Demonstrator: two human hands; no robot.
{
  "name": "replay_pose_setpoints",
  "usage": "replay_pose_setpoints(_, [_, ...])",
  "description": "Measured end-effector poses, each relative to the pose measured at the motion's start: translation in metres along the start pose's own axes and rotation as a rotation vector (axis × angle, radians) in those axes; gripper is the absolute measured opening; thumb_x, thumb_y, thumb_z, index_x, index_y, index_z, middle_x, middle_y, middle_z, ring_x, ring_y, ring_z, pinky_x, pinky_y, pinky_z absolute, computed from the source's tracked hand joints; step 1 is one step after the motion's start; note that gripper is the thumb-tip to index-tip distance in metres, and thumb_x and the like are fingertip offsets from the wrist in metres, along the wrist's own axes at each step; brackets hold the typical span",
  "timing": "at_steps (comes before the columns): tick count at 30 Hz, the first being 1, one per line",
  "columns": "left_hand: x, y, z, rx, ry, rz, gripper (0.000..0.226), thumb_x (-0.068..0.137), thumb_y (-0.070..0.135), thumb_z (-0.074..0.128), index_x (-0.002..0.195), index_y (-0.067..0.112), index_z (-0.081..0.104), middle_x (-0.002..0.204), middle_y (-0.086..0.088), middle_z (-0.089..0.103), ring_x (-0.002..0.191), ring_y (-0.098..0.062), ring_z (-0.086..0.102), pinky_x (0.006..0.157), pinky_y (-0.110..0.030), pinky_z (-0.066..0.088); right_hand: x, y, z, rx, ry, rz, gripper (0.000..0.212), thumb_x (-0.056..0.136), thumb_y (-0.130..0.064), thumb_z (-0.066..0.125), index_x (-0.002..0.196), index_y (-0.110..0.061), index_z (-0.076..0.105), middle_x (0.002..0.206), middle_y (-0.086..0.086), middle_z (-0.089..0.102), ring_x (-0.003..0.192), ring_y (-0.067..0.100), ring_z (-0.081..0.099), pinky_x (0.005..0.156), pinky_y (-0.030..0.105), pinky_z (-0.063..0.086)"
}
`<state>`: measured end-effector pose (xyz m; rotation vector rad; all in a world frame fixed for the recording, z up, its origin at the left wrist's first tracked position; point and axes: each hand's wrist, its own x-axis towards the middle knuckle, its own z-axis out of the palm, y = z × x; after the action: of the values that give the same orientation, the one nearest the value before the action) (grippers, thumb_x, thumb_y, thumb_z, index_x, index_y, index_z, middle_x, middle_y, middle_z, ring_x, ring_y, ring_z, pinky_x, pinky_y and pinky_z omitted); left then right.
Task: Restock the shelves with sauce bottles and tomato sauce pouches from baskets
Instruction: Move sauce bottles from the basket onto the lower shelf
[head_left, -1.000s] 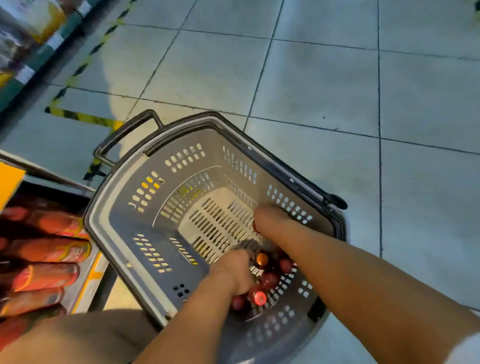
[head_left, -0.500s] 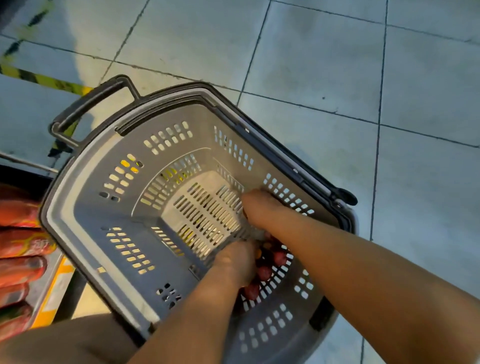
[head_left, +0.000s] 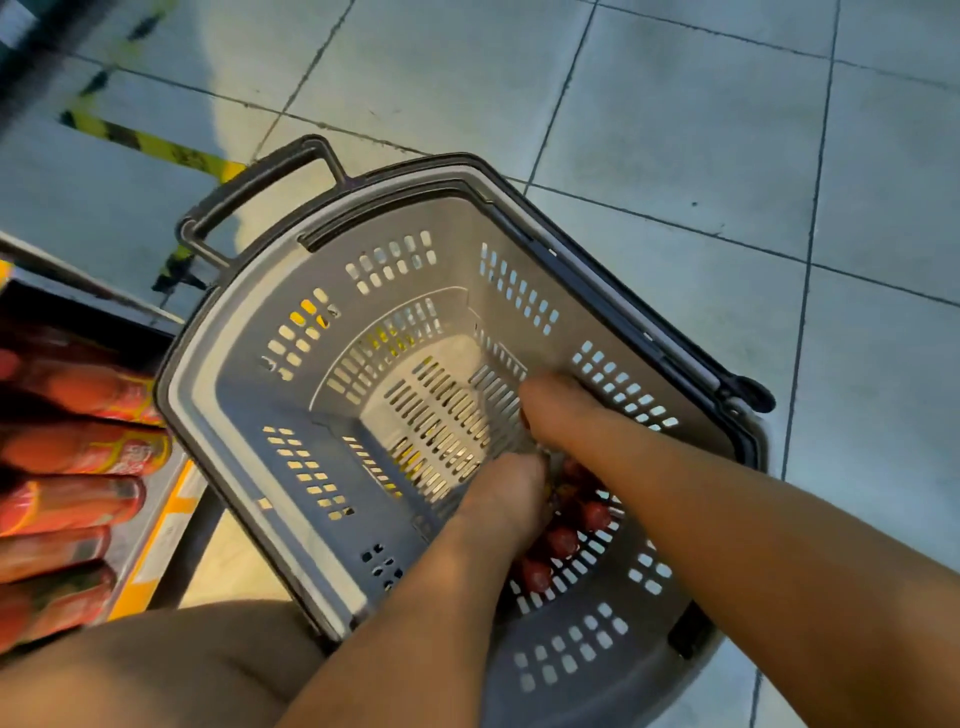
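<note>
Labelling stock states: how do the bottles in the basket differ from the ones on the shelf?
The bottles in the basket show only their red caps, clustered in the near corner under both hands; the bottles on the shelf lie on their sides in a row, with labels showing. The basket stands on the floor; the shelf is at the left edge. Both are red.

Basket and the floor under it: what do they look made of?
Basket: looks like moulded grey plastic, matt, with punched slot vents and a darker rim and handle. Floor: seems glazed ceramic tile, pale grey with a slight sheen and thin dark grout lines.
</note>
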<state>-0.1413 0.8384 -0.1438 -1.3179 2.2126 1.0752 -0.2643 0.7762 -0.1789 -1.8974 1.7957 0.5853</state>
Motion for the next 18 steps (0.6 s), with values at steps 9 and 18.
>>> replay_pose_setpoints(9, [-0.054, -0.011, -0.048, -0.054, 0.285, -0.052, 0.032, 0.088, 0.023, 0.068, 0.116, 0.024, 0.052, 0.113, -0.014, 0.067, 0.108, -0.04, 0.064, 0.08, -0.043, 0.051, -0.007, 0.004, 0.009, 0.149, 0.032, 0.04, 0.013, 0.086, -0.017, 0.07, 0.098, -0.011, 0.071, 0.098, 0.008, 0.073, 0.097, 0.028, 0.072, 0.081, 0.034, 0.056])
replay_pose_setpoints(18, [-0.148, -0.023, -0.085, -0.354, 0.644, -0.091, 0.019, 0.09, 0.027, 0.066, 0.1, 0.027, 0.05, 0.098, -0.011, 0.063, 0.093, -0.038, 0.06, 0.073, -0.045, 0.051, -0.063, -0.008, 0.012, 0.076, 0.016, 0.088, 0.026, 0.098, -0.036, 0.056, 0.119, -0.022, 0.065, 0.122, 0.007, 0.069, 0.107, 0.025, 0.065, 0.098, 0.037, 0.052])
